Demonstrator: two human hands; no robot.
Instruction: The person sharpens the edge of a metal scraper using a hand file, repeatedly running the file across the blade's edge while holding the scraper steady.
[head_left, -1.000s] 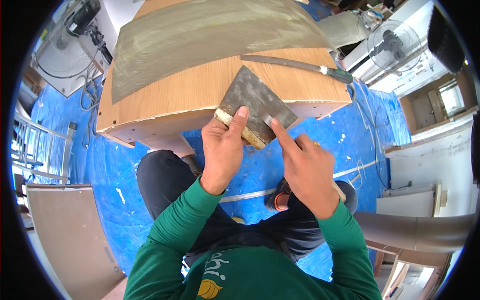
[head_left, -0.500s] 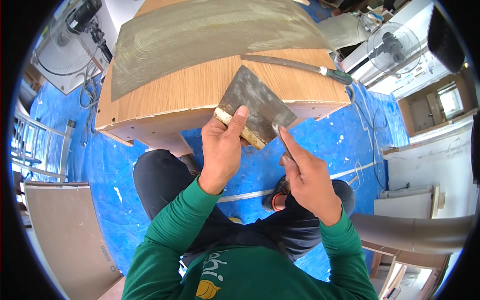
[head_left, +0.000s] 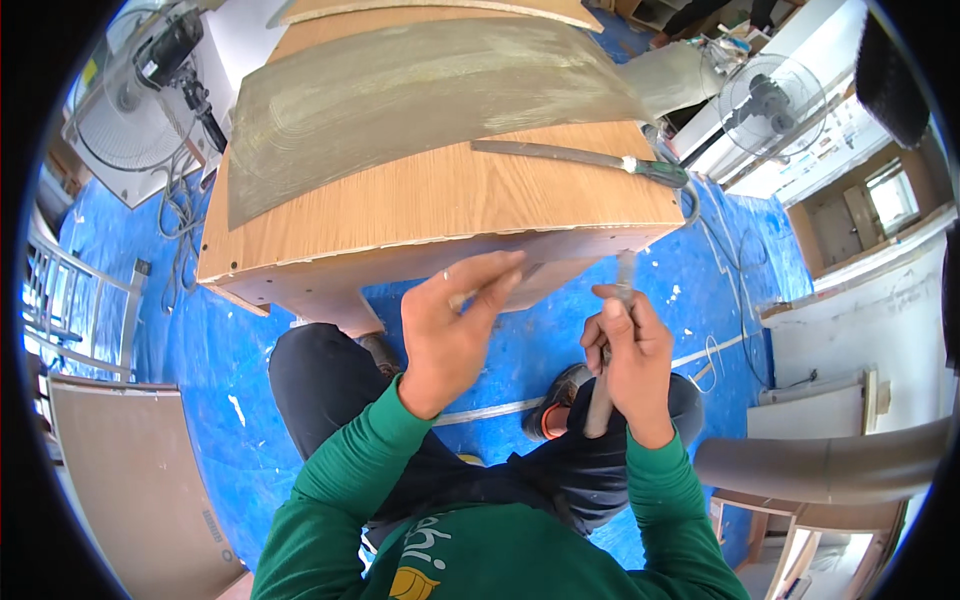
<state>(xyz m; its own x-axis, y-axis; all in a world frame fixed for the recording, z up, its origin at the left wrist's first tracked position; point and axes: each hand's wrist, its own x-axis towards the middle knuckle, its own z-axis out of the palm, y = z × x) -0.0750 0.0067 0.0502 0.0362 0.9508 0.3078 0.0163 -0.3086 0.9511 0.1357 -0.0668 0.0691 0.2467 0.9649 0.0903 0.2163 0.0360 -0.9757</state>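
Observation:
My right hand [head_left: 625,355] is closed around the wooden handle of a scraper [head_left: 598,405], whose thin blade points up, edge-on, toward the wooden cabinet's front edge [head_left: 440,235]. My left hand [head_left: 450,330] is raised beside it, fingers stretched out together near the cabinet's underside and holding nothing that I can see. On the cabinet top lies a curved grey sheet [head_left: 420,90] smeared with paste. A long flat tool with a green handle [head_left: 585,158] rests on the top beyond my right hand.
I crouch on blue floor covering [head_left: 200,400]. One standing fan [head_left: 130,110] is at the far left with cables, another fan [head_left: 770,105] at the far right. A brown panel [head_left: 130,480] lies at the lower left and a grey rolled sheet [head_left: 830,465] at the lower right.
The scraper's flat blade was held up between both hands; it now sits edge-on in my right hand alone. My left hand has let go and spread its fingers. The view has shifted.

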